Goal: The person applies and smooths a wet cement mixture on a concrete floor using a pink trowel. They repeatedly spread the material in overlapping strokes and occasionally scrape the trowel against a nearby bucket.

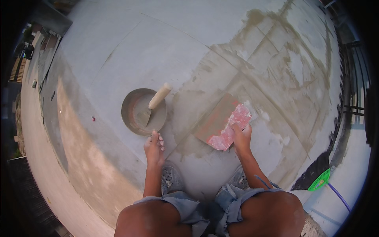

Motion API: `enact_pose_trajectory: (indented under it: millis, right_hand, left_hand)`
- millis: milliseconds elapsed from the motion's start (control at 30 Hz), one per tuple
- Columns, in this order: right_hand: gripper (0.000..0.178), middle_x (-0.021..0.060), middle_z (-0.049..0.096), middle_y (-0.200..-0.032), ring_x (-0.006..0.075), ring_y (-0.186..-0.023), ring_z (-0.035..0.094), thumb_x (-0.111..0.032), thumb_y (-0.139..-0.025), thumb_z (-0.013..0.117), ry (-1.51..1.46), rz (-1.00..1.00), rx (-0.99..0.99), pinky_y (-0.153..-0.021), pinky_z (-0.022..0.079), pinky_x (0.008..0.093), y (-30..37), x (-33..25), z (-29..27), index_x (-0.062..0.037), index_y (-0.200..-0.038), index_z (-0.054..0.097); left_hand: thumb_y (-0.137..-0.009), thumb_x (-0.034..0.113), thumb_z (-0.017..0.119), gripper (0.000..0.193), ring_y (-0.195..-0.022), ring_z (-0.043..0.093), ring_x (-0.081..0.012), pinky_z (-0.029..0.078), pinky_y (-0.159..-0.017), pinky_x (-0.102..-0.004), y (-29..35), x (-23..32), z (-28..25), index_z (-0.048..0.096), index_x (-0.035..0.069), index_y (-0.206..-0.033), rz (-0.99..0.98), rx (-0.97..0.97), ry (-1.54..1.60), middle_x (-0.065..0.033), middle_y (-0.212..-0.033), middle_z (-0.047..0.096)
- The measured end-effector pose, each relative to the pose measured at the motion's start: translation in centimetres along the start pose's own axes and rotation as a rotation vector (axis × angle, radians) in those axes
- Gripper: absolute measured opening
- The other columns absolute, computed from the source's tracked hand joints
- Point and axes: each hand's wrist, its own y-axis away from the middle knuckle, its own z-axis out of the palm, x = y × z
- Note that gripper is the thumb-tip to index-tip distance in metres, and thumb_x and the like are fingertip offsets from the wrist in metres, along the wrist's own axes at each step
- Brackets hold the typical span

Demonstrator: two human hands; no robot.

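A round metal pan (127,114) sits on the tiled floor at left of centre, with wet grey paste in it. In the pan leans a putty knife (159,96), its wooden handle rising over the right rim and its blade in the paste. My left hand (154,147) is closed at the pan's near rim, thumb on top and fingers curled. My right hand (241,139) grips a flat rectangular spreader (223,122), red and crusted white along the near side, smeared grey-brown over the rest. The spreader lies over the wet floor; whether its edge presses down is unclear.
Smeared paste (272,75) covers tiles and joints ahead and to the right. A broom (319,179) with black bristles and a green head lies at lower right. Dark railings (353,87) border the right side. A small red object (93,118) lies at left.
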Motion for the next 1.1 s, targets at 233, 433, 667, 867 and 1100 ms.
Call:
enact_pose_trajectory:
  millis: [233, 433, 667, 867, 1100]
  right_hand:
    - [0.03, 0.0084, 0.071, -0.11, 0.0156, -0.1, 0.068, -0.003, -0.092, 0.062, 0.092, 0.067, -0.051, -0.089, 0.054, 0.0318, 4.6, 1.7, -2.4, 0.0056, -0.121, 0.065]
    - [0.025, 0.0091, 0.071, -0.111, 0.0161, -0.099, 0.067, -0.006, -0.094, 0.064, 0.041, 0.024, 0.07, -0.088, 0.054, 0.0332, 1.8, 3.2, 1.1, 0.0041, -0.117, 0.065]
    - [0.023, 0.0105, 0.071, -0.108, 0.016, -0.099, 0.067, -0.008, -0.096, 0.065, 0.045, 0.021, 0.005, -0.089, 0.053, 0.034, 2.0, 2.2, 1.6, 0.0041, -0.115, 0.065]
    - [0.025, 0.009, 0.073, -0.103, 0.0159, -0.096, 0.067, -0.01, -0.095, 0.065, 0.287, 0.027, -0.412, -0.088, 0.054, 0.0343, 4.4, 1.5, 0.4, 0.0033, -0.116, 0.067]
    - [0.025, 0.0095, 0.073, -0.101, 0.0161, -0.09, 0.069, -0.008, -0.091, 0.063, 0.301, -0.018, -0.314, -0.082, 0.055, 0.0335, -6.4, -3.4, 0.6, 0.0053, -0.112, 0.068]
  left_hand:
    - [-0.105, 0.041, 0.069, 0.036, -0.07, 0.054, -0.0071, 0.04, -0.054, -0.0219, 0.0, -0.1, -0.1, 0.057, 0.007, -0.106, 0.01, 0.012, -0.109, -0.0006, -0.091, 0.06]
    - [-0.104, 0.042, 0.07, 0.037, -0.071, 0.055, -0.007, 0.041, -0.054, -0.0221, -0.3, -0.3, -0.4, 0.057, 0.007, -0.109, 0.025, 0.009, -0.129, -0.001, -0.092, 0.061]
    - [-0.104, 0.041, 0.07, 0.038, -0.07, 0.056, -0.0073, 0.042, -0.054, -0.0213, -0.5, -0.3, -0.8, 0.057, 0.006, -0.109, 0.033, 0.014, -0.13, -0.002, -0.092, 0.062]
    - [-0.104, 0.041, 0.071, 0.039, -0.07, 0.056, -0.0075, 0.042, -0.053, -0.0219, -0.3, -0.6, -0.1, 0.057, 0.005, -0.11, 0.026, 0.006, -0.136, -0.0022, -0.093, 0.062]
    - [-0.104, 0.041, 0.071, 0.039, -0.07, 0.056, -0.0075, 0.042, -0.054, -0.0223, -0.3, -0.2, -0.7, 0.057, 0.005, -0.11, 0.05, 0.008, -0.157, -0.0023, -0.093, 0.062]
